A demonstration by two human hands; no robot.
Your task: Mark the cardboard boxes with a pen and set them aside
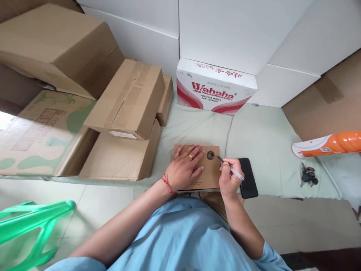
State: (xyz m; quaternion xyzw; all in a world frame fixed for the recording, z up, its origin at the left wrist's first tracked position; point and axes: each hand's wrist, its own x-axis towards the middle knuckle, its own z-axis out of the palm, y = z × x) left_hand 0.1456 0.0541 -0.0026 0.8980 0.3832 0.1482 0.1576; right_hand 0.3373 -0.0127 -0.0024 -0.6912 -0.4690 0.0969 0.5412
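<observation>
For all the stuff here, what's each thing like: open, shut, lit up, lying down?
Brown cardboard: lying flat, left hand spread on it
Round dark thing: on the cardboard; loose or printed, unclear
Pen: held slanted in the right hand
Phone: lying flat, looks unlit
Keys: lying in a bunch
Brown box on the stack: looks taped shut
Wahaha box: standing, looks shut

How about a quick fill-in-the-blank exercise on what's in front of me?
1. The left hand rests on the brown cardboard, while the right hand holds a ____.
2. The black phone lies to the ____ of the cardboard.
3. The bracelet on the left wrist is coloured ____.
4. The box by the wall reads "____ purified water".

Missing words: pen; right; red; Wahaha.
</observation>
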